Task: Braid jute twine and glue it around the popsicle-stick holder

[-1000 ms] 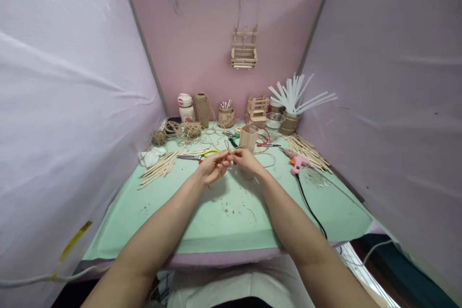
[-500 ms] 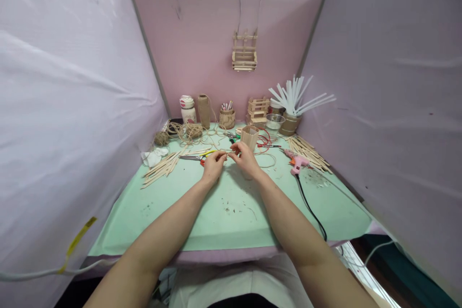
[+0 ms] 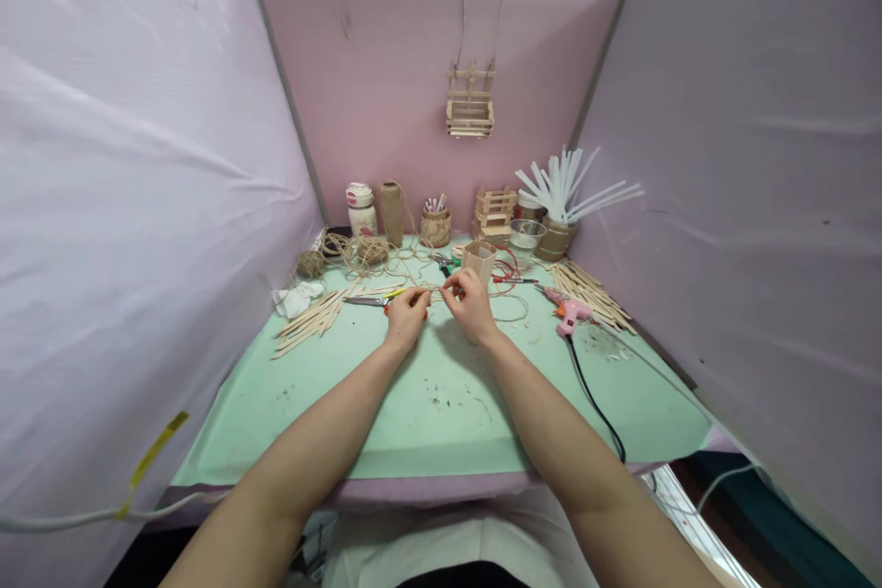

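While your left hand [image 3: 406, 318] is tightly pinching twine [image 3: 435, 290], it's running rightward. Your right hand [image 3: 472, 305] is pinching it too, fingertips together.

Right of the hands [image 3: 406, 317] lies a pink pistol-shaped glue gun [image 3: 571, 312]. Beyond them stands a white cylindrical bottle [image 3: 362, 215].
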`<state>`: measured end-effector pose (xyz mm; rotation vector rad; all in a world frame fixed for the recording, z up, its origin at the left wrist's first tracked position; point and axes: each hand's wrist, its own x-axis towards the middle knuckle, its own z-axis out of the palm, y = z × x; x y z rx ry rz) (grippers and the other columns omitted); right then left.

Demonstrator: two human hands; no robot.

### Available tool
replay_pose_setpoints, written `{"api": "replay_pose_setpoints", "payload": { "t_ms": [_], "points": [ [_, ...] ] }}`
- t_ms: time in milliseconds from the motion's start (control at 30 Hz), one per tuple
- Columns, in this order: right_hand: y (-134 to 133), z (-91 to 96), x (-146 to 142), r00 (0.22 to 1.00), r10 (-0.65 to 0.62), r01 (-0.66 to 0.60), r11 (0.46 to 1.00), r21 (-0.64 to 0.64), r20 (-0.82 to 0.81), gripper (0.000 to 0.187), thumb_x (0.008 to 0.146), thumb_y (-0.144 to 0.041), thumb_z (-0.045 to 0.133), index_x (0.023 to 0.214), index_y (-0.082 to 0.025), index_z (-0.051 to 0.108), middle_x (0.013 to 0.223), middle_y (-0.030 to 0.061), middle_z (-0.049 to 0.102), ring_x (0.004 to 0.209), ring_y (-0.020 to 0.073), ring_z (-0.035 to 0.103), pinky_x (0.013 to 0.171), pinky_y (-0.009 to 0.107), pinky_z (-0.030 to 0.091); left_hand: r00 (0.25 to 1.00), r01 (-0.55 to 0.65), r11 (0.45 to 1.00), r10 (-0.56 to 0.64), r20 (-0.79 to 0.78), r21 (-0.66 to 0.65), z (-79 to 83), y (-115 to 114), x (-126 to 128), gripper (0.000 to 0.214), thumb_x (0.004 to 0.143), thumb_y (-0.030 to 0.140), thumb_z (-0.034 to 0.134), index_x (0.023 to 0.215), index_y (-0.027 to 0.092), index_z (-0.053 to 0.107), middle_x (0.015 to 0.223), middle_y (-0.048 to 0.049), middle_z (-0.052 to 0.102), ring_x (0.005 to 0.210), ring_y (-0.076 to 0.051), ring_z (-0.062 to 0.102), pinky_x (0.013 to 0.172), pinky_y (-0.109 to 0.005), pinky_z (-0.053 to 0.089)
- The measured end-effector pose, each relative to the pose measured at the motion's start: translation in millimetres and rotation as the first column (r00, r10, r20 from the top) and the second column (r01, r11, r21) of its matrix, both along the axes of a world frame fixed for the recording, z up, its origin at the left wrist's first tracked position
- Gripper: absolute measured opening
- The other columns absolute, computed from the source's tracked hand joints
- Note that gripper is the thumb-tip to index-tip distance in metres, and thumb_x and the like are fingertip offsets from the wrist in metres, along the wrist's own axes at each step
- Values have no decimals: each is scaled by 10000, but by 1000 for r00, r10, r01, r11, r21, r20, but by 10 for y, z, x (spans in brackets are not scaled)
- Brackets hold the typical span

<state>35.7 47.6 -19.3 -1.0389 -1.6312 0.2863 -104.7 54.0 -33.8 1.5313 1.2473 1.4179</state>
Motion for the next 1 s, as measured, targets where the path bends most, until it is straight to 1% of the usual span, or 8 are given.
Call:
{"api": "replay_pose_setpoints", "payload": {
  "t_ms": [67, 200, 333, 467, 600, 667, 833, 1000],
  "points": [
    [-19, -4, -24, 999, 19, -20, 1000, 24, 28, 97, 809, -254, 570, 793, -180, 630, 830, 31, 502, 674, 125, 488, 636, 264, 424, 999, -28, 1000, 28, 18, -11, -2, 2, -7, 214, 752, 341, 576, 779, 153, 674, 682, -17, 643, 648, -137, 564, 621, -245, 436],
    [-12, -44, -44, 998, 19, -21, 999, 25, 53, 179, 834, -267, 549, 881, -182, 700, 804, 41, 514, 695, 141, 505, 655, 275, 434, 998, -60, 998, 60, -5, 16, -10, -2, -5, 212, 763, 336, 575, 795, 157, 684, 703, -20, 656, 676, -140, 579, 657, -251, 444],
    [17, -82, -41, 1000, -6, 6, 999, -36, 24, 223, 845, -275, 527, 902, -176, 718, 798, 50, 534, 701, 151, 525, 672, 287, 444, 997, -35, 996, 40, -59, 84, -19, -4, 4, 210, 780, 313, 563, 833, 156, 693, 761, -37, 679, 707, -149, 592, 675, -257, 449],
    [33, -97, -46, 999, 16, -21, 992, -126, -39, 238, 832, -251, 508, 907, -179, 723, 836, 55, 563, 718, 147, 547, 688, 280, 452, 992, -12, 990, 30, -123, 138, -15, -22, 9, 199, 792, 288, 557, 852, 162, 699, 816, -46, 694, 742, -152, 597, 708, -263, 446],
    [59, -115, -48, 994, 12, -39, 966, -256, -108, 249, 804, -232, 506, 893, -171, 731, 864, 62, 609, 770, 157, 575, 736, 290, 454, 986, 24, 984, 6, -168, 175, -11, -48, 21, 177, 799, 277, 556, 831, 170, 693, 775, -31, 683, 692, -138, 574, 671, -253, 431],
    [74, -129, -47, 989, 11, -56, 952, -300, -151, 256, 792, -241, 513, 904, -176, 734, 878, 64, 633, 797, 165, 583, 753, 296, 454, 984, 44, 983, -11, -178, 180, -16, -50, 25, 170, 800, 276, 557, 812, 166, 687, 763, -30, 677, 682, -136, 569, 656, -251, 426],
    [91, -155, -47, 951, -8, -119, 913, -389, -309, 287, 763, -307, 547, 941, -180, 731, 879, 66, 683, 764, 178, 592, 678, 296, 468, 976, 56, 983, -17, -219, 175, -44, -27, 18, 167, 807, 280, 558, 787, 167, 680, 759, -32, 674, 682, -139, 563, 645, -251, 420],
    [81, -134, -36, 917, -5, -194, 868, -456, -398, 307, 704, -352, 607, 901, -154, 735, 843, 74, 709, 718, 172, 585, 620, 276, 448, 960, 90, 976, -31, -279, 200, -74, -8, 15, 154, 816, 260, 557, 805, 179, 688, 802, -44, 680, 751, -158, 579, 702, -270, 434]
  ]
}}
